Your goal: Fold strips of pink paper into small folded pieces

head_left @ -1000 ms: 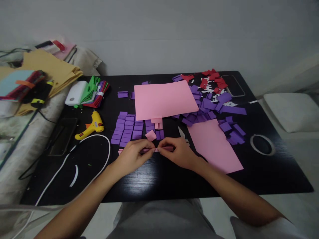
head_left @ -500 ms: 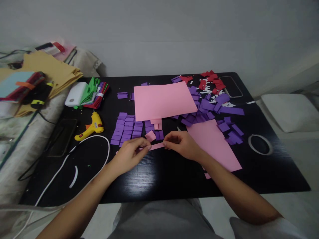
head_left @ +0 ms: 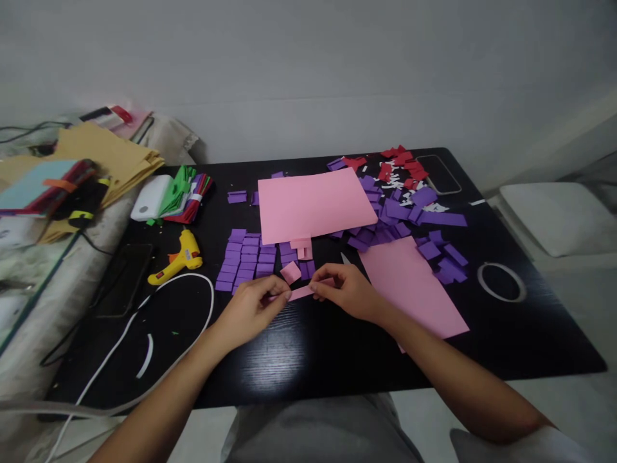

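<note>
A narrow pink paper strip is stretched between my two hands, just above the black table near its front. My left hand pinches the strip's left end between thumb and fingers. At its right part, my right hand pinches the same strip, and a bit of pink shows behind the fingers. Just beyond the strip lies a small pink paper square. Folded pink pieces rest at the lower edge of a large pink sheet. Rows of folded purple paper pieces lie beyond my left hand.
A second pink sheet lies under my right forearm, beside a pointed blade. Purple pieces and red scraps are heaped at the right. A yellow glue gun, a white cable and a tape ring lie around.
My right hand has moved slightly left along the strip, shortening the stretch between my hands. Pink now shows behind its fingers. The camera view has tilted a little.
</note>
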`<state>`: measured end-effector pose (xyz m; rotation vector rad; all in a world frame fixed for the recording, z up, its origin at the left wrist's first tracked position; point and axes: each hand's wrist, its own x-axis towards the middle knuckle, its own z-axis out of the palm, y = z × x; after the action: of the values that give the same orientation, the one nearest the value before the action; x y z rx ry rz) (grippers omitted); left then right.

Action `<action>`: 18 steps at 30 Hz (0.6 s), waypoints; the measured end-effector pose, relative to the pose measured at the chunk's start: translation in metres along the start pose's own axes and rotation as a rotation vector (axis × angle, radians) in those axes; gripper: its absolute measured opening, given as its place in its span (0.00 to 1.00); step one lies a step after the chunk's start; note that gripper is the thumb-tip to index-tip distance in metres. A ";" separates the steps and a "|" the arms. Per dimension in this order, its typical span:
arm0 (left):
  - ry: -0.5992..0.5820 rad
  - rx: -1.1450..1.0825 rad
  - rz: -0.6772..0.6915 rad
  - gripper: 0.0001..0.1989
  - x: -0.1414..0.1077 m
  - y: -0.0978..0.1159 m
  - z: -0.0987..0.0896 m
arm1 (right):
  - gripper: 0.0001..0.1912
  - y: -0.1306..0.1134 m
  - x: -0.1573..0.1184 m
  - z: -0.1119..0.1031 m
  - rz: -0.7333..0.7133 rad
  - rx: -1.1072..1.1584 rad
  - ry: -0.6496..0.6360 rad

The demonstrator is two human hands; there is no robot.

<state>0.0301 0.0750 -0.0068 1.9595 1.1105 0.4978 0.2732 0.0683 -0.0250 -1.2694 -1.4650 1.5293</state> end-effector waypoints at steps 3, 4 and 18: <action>-0.004 0.004 -0.026 0.09 -0.002 -0.004 -0.009 | 0.09 -0.001 0.002 -0.008 -0.001 0.007 0.022; 0.002 0.011 -0.029 0.09 -0.003 -0.005 -0.012 | 0.09 -0.002 0.003 -0.010 -0.001 0.011 0.026; 0.052 0.024 -0.081 0.10 -0.018 -0.018 -0.040 | 0.11 -0.006 0.005 -0.018 -0.068 0.023 0.066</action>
<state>-0.0153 0.0833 0.0036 1.9229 1.2287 0.4968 0.2872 0.0799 -0.0188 -1.2331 -1.4302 1.4421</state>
